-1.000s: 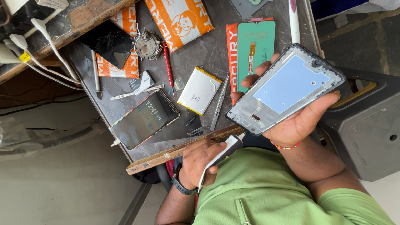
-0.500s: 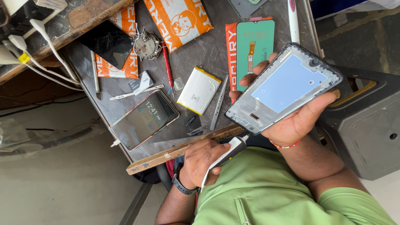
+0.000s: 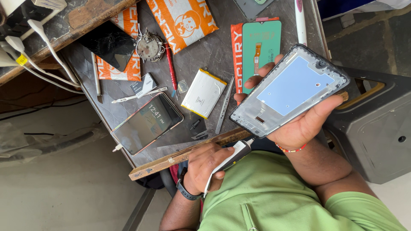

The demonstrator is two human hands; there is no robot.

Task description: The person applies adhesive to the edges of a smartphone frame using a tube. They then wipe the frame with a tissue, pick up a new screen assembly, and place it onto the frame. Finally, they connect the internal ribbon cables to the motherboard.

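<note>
- Right hand [image 3: 299, 126] palm up, cradles frame [image 3: 295, 87]: thumb clamped on the near long edge, fingers curled round the far edge.
- Frame held in the air above the table edge, tilted, inner side up, pale blue panel showing in its middle.
- Left hand [image 3: 205, 164] closed round a white tool [image 3: 233, 156]; its dark tip points at the frame's lower corner, just beside it. Contact: cannot tell.
- Thin white cable runs from the tool down past the left wrist.
- Watch [image 3: 186, 190] on left wrist, bead bracelet [image 3: 291, 149] on right.
- Wooden strip [image 3: 171, 161] along the table edge, just above the left hand.
- On the table [image 3: 214, 51]: battery [image 3: 204, 93] and tweezers [image 3: 224, 107] side by side, left of the frame.
- Lit phone [image 3: 147, 123] further left, cable plugged in.
- Green display panel [image 3: 261, 47] beyond the right fingers, partly hidden by the frame.
- Red screwdriver [image 3: 171, 68], orange pouch [image 3: 182, 19], cracked black screen [image 3: 109, 42] at the far side.
- Black box [image 3: 376, 128] to the right, off the table.
</note>
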